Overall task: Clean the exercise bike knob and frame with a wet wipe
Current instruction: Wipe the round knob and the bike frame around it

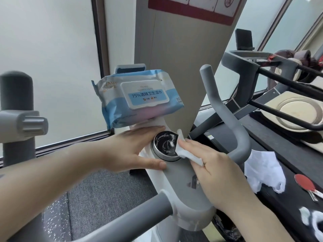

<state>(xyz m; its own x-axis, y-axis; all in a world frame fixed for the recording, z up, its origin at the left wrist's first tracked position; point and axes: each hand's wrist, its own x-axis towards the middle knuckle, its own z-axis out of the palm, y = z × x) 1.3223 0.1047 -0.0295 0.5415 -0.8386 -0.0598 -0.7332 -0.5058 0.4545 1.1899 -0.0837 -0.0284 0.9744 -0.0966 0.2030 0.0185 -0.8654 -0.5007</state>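
1. Wiping the knob point(166, 145) is where things stand: it sits at centre frame on the bike's frame point(181, 186), its black top smeared with white streaks, so I'd say it isn't clean yet.
2. The right hand point(215, 170) presses the wet wipe point(185, 151) flat against the knob's right edge, fingers straight, nothing really pinched. If the wipe only drags under flat fingers, it could bunch up or slide off and just spread the streaks around.
3. The left hand point(132, 149) is open too, thumb and fingers spread on either side of the knob, bracing on the frame. If the knob turns, pressing hard could spin it and change the setting.
4. The wipes pack point(138, 98) is perched just above the knob, upper centre. It looks tilted, and a bump from either hand could knock it down.
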